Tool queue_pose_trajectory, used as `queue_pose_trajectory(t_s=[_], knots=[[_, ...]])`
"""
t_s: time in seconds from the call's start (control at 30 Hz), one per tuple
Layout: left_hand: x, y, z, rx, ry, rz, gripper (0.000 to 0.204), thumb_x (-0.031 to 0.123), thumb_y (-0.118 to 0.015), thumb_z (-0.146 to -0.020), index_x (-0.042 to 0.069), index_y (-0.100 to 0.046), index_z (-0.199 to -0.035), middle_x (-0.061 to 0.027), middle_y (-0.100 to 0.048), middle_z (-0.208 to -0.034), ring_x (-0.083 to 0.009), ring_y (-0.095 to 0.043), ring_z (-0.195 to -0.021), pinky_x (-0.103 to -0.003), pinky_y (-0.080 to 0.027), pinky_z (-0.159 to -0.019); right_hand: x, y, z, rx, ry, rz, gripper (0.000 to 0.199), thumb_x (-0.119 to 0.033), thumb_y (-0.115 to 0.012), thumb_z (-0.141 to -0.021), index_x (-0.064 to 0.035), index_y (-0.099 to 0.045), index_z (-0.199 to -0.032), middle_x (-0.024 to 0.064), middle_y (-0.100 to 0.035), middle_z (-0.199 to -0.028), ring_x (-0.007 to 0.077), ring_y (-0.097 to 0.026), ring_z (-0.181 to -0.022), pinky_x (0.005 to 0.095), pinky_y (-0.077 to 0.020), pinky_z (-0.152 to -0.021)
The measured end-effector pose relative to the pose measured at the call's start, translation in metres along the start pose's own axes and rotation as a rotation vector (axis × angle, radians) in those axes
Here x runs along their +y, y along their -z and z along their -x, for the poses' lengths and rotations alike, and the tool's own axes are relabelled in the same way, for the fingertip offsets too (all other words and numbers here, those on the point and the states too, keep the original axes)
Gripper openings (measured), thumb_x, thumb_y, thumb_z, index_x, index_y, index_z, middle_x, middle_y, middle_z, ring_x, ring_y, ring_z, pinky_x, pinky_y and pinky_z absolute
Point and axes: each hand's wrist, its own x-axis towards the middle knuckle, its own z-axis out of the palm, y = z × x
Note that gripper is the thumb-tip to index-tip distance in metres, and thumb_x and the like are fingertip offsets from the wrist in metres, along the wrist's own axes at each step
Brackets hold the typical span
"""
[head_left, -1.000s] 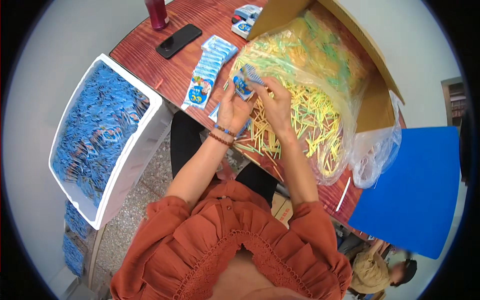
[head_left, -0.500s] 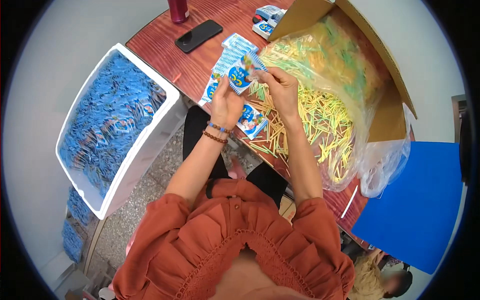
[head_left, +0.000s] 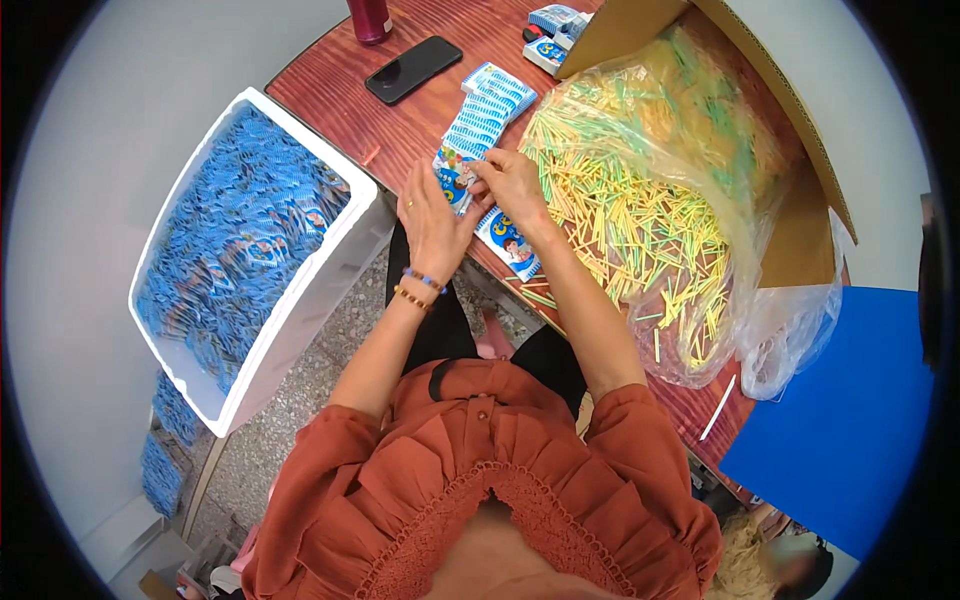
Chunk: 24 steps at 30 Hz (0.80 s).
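Observation:
Small blue-and-white printed packets lie overlapped in a row on the table. At the near end of this row is a packet with a coloured front. My left hand lies along that packet's left side, fingers stretched out and thumb by its near edge. My right hand pinches at the packet's right edge; its fingertips partly cover the front. Another packet lies flat near the table's edge, just below my right wrist. Short yellow and green sticks are heaped right of my right hand.
A white foam box full of blue packets stands left. Clear plastic partly covers the sticks beside a cardboard box. A phone and dark red bottle sit farther back. A blue sheet lies right; a person is lower right.
Both hands have come down from holding a packet up in front of me to the near end of the row. My left fingers have straightened out. The whole view has shifted slightly.

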Motion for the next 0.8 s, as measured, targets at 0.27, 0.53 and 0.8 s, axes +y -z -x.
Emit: queue_pose_trajectory(t_s=[0.27, 0.53, 0.8], knots=[[0.006, -0.02, -0.019, -0.044, 0.098, -0.159, 0.093, 0.026, -0.074, -0.074, -0.012, -0.021, -0.14, -0.0261, -0.045, -0.126, -0.0396, -0.044, -0.118, -0.049, -0.031, -0.103, -0.019, 0.04, -0.066, 0.471, 0.665, 0.69, 0.036, -0.034, -0.062, -0.086, 0.002, -0.068, -0.086, 0.0197, -0.068, -0.091, 0.0364, -0.064, -0.087, 0.0481, -0.0476, -0.08], [0.013, -0.026, -0.023, 0.048, 0.179, -0.107, 0.109, 0.041, -0.081, -0.066, -0.012, -0.021, -0.139, -0.0278, -0.049, -0.123, -0.0402, -0.046, -0.116, -0.046, -0.034, -0.1, -0.019, 0.053, -0.131, -0.024, 0.222, 0.815, 0.036, -0.032, -0.066, -0.08, -0.0001, -0.065, -0.097, 0.0184, -0.066, -0.092, 0.0337, -0.063, -0.089, 0.044, -0.0475, -0.083], [0.002, -0.023, -0.012, 0.174, 0.216, 0.073, 0.109, 0.03, -0.084, -0.064, -0.011, -0.017, -0.14, -0.0275, -0.048, -0.124, -0.0405, -0.047, -0.114, -0.045, -0.037, -0.098, -0.015, 0.029, -0.071, -0.203, 0.331, 0.186, 0.019, -0.016, -0.061, -0.088, 0.0014, -0.055, -0.093, 0.0071, -0.06, -0.083, 0.0135, -0.055, -0.08, 0.028, -0.0445, -0.071]])
